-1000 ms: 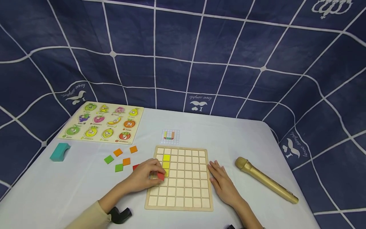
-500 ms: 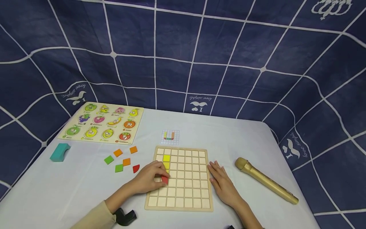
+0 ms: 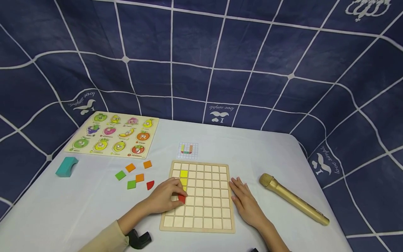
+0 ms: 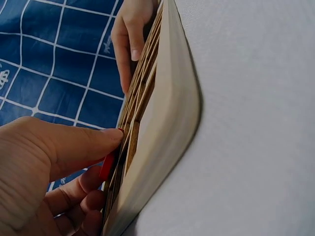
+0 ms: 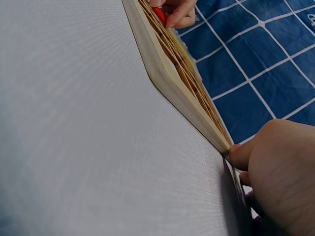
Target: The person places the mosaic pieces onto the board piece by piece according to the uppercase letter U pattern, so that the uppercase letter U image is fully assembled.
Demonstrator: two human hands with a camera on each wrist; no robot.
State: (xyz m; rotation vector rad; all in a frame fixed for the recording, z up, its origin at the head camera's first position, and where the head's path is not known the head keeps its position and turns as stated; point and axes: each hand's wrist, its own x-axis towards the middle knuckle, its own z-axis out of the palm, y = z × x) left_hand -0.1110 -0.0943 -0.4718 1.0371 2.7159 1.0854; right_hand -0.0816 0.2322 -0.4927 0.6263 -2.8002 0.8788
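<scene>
The wooden grid board [image 3: 207,212] lies flat on the white-covered table. Between thumb and fingers my left hand [image 3: 163,196] pinches a red tile [image 3: 181,199] at a cell in the board's second column, just below the yellow tiles [image 3: 184,174]. In the left wrist view the thumb is on the edge of the red tile [image 4: 106,167], which sits right at the grid; its full outline is hidden by the fingers. Along the board's right edge rests my right hand [image 3: 247,204], fingers extended and holding nothing; the right wrist view has its thumb [image 5: 240,155] against the frame.
Left of the board lie orange tiles [image 3: 140,178], green tiles [image 3: 120,175] and a red quarter-circle tile [image 3: 150,185]. A pattern card [image 3: 188,151] is behind it. Farther out are a fruit puzzle [image 3: 113,135], a teal block [image 3: 66,167] and a gold microphone [image 3: 294,199].
My left hand has moved slightly right with the red tile and lowered it to the cell under the yellow tiles. The loose red quarter-circle has come into full view. My right hand stays put.
</scene>
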